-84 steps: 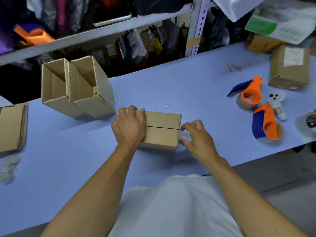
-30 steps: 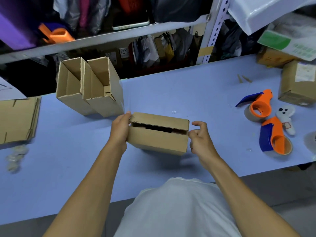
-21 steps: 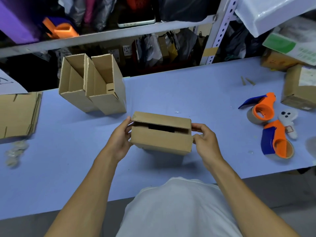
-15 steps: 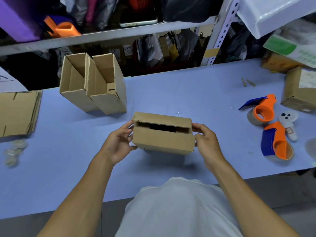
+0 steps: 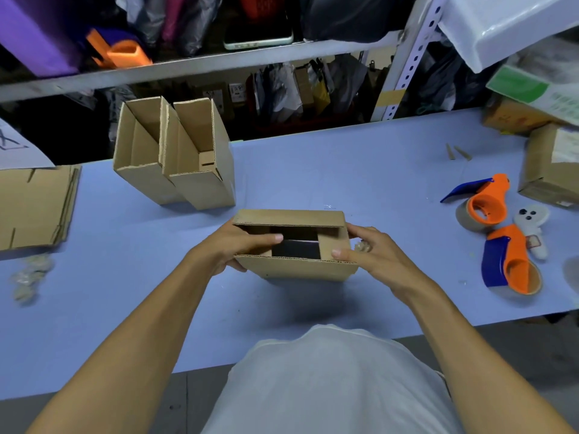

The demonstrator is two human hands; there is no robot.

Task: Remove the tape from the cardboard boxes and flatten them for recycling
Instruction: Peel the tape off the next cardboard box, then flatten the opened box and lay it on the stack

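A pale blue table (image 5: pixel 344 158) runs below a metal shelf (image 5: pixel 194 62) crowded with bags and packets. Near the table's front edge, at the centre of the view, the person holds a small cardboard box (image 5: pixel 296 269) between both hands, its top flaps parted so the dark inside shows. The left hand (image 5: pixel 232 249) grips the box's nine o'clock end, thumb curled over onto the inner flap. The right hand (image 5: pixel 372 255) grips the three o'clock end, thumb on the inner flap there and fingers wrapped round the outside. Just beside the right fingers sits a small crumpled wad of clear tape (image 5: pixel 362 245). At about ten o'clock from the box stand two open empty boxes (image 5: pixel 175 161), touching side by side. At nine o'clock, by the table's edge, lies a stack of flattened cardboard (image 5: pixel 34 208). At three o'clock lie two orange tape dispensers (image 5: pixel 498 233), and beyond them at two o'clock a sealed box (image 5: pixel 551 170).
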